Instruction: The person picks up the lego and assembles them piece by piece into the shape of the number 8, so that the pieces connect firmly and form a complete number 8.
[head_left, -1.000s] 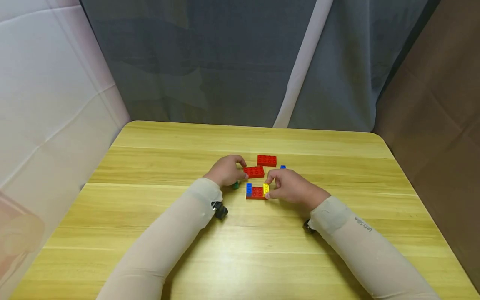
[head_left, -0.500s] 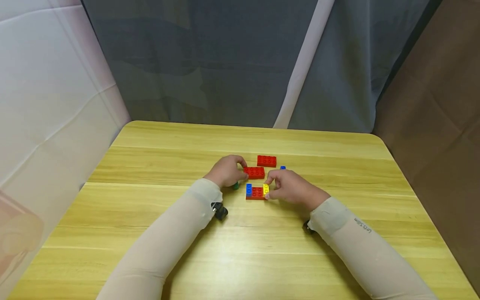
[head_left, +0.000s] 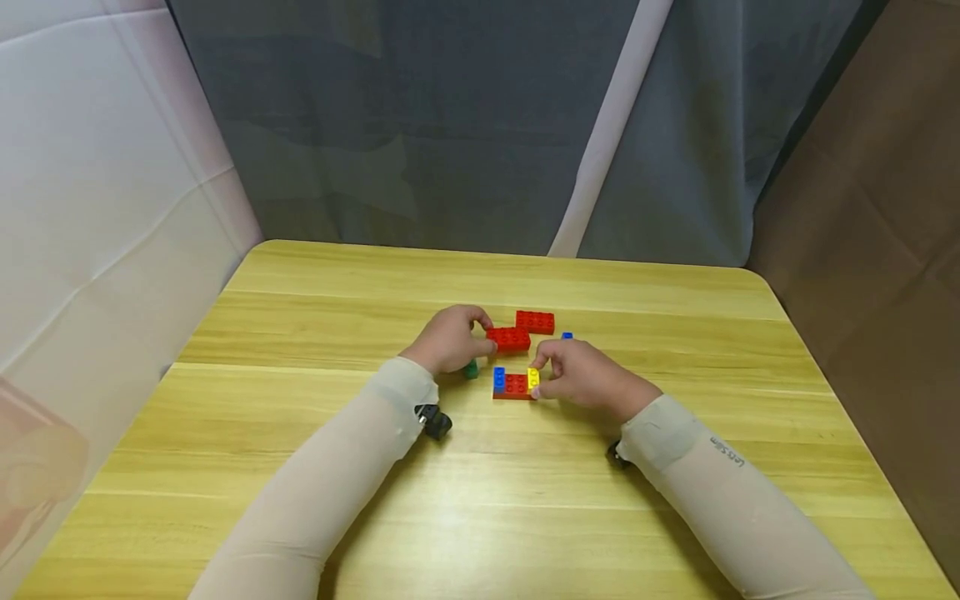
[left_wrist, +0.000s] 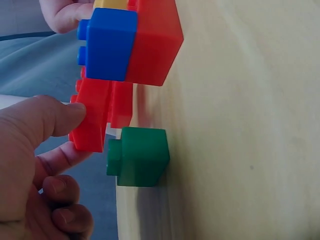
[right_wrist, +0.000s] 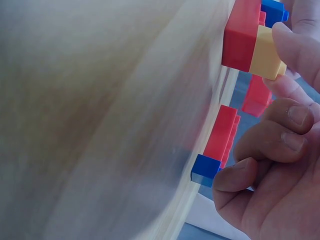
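On the worktop there are three red bricks, two blue bricks, one yellow brick and one green brick. The left hand pinches the end of one red brick between thumb and fingers; the left wrist view shows this brick lifted a little off the wood. The small green brick sits on the worktop just below that hand, not held. The right hand has its fingers curled round the yellow brick, which sits on the right end of a second red brick. One blue brick sits on the left end of that same red brick. This little stack lies in the middle of the worktop, between the two hands. The third red brick lies just behind the lifted one, untouched. The second blue brick peeks out just behind the right hand. Both arms wear pale sleeves.
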